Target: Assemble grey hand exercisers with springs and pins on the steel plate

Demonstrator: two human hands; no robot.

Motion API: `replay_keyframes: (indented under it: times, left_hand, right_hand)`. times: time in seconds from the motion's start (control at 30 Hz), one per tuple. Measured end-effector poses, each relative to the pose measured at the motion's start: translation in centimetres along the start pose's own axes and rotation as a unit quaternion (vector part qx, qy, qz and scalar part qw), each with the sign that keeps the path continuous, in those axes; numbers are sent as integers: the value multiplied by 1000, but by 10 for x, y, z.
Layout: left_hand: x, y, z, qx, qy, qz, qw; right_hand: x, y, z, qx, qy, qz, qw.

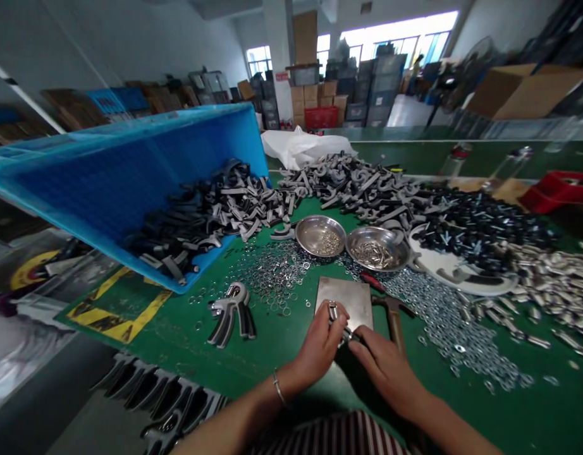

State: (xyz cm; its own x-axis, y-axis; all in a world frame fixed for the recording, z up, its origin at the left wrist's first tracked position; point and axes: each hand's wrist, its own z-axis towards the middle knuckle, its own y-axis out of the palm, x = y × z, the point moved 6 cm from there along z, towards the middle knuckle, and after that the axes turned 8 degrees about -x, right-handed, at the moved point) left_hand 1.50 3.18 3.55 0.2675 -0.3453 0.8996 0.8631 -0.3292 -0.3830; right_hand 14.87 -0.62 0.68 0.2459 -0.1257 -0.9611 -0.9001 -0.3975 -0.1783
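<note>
My left hand (320, 341) is closed around a small metal coil spring (333, 309) above the steel plate (344, 289). Close beside it, my right hand (381, 366) pinches a small dark piece (354, 337) at the end of a thin metal rod that reaches towards the left hand. Fingers hide much of both parts, so I cannot tell how they join. To the left lies an assembled hand grip exerciser (232, 316) with grey and black handles. A hammer (394, 322) rests just right of the plate, near a red-handled tool (372, 282).
A tilted blue crate (130, 170) of grey-black handles stands left. Two metal bowls (320, 235) (377, 248) hold small parts. Loose rings (277, 278) and nuts (443, 322) spread around. Black knobs with bolts (472, 221) and metal springs (557, 278) pile up on the right.
</note>
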Motion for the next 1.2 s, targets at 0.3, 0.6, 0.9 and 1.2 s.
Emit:
replay_keyframes:
  times: [0.3,0.6,0.9,1.2]
  left_hand:
    - [-3,3,2,19,8,26,999]
    - [0,5,0,10,35,55,998]
    - [-33,27,77,-251,6,391,885]
    - [-11,53,215,-253,11,414,875]
  right_hand:
    - [8,2,-1,-24,14,106,994]
    - [15,13,-1,-75,45,199,976]
    - [26,-25,-6,51,24,-223,973]
    - [80,-71,-74,224,87,-258,936]
